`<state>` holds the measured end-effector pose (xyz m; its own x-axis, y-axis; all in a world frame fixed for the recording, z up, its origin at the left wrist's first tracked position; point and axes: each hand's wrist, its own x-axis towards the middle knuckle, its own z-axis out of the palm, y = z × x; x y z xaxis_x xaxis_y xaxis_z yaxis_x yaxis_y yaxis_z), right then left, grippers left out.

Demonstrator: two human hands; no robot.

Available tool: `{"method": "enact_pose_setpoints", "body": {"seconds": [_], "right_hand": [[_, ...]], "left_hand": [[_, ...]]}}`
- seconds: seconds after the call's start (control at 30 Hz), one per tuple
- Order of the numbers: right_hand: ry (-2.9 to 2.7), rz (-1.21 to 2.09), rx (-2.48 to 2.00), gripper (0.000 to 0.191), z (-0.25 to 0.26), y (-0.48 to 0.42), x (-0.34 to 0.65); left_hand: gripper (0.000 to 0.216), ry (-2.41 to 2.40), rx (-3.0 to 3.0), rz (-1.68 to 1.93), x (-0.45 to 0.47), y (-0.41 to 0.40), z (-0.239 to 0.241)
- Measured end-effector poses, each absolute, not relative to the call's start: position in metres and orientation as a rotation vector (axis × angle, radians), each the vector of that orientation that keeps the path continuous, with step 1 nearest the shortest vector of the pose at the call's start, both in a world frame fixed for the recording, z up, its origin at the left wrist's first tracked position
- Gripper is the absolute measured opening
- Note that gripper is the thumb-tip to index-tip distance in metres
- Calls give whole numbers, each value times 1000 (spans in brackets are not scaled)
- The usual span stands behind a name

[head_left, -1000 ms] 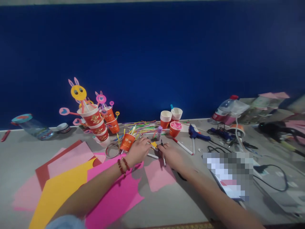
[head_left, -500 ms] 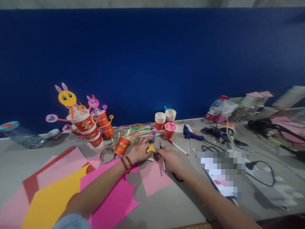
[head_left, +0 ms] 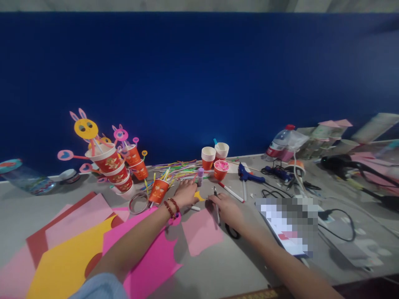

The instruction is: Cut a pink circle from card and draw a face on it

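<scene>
My right hand (head_left: 225,207) is closed around a slim pen (head_left: 218,218), its upper end sticking out past the fingers. A small yellow paper cutout (head_left: 198,196) is between my two hands, close to the right fingertips. My left hand (head_left: 186,193), with a beaded bracelet at the wrist, reaches forward with fingers stretched low over the table, beside a purple-capped glue stick (head_left: 200,176). I cannot make out anything in it. A pink paper square (head_left: 202,232) lies in front of the hands, and a white marker (head_left: 195,208) rests by the left thumb.
Paper cups with rabbit decorations (head_left: 107,158) stand at left, above pink, red and yellow sheets (head_left: 68,261). An orange cup (head_left: 158,191) holds straws. Stacked cups (head_left: 208,153) and a cup of pink bits (head_left: 221,168) are behind. A blue glue gun (head_left: 249,175), cables and a tablet (head_left: 286,232) lie right.
My left hand has moved off the yellow cutout, its fingers now nearer the glue stick. My right hand has shifted slightly right with the pen.
</scene>
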<state>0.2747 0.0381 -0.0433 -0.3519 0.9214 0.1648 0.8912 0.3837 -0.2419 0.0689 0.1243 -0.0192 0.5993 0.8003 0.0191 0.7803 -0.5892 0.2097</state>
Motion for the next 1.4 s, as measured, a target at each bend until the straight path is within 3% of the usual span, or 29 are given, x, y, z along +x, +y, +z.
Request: {"method": "enact_pose_setpoints", "body": {"seconds": [0.17, 0.4, 0.57, 0.67, 1.0, 1.4], "right_hand": [[-2345, 78, -1677, 37, -42, 36, 284], [-2048, 307, -1564, 23, -42, 26, 286], [-1594, 902, -1191, 38, -32, 19, 269], [-1501, 1005, -1146, 39, -25, 16, 259], [-1472, 1040, -1162, 26, -1, -7, 239], [-1409, 1071, -1131, 28, 4, -15, 226]], "left_hand": [[20, 1228, 2560, 267, 66, 121, -17], [11, 975, 2318, 507, 59, 114, -14], [35, 824, 2067, 608, 57, 101, -2], [46, 759, 1948, 625, 55, 87, 6], [35, 767, 1591, 673, 28, 49, 17], [25, 857, 1506, 642, 13, 20, 24]]}}
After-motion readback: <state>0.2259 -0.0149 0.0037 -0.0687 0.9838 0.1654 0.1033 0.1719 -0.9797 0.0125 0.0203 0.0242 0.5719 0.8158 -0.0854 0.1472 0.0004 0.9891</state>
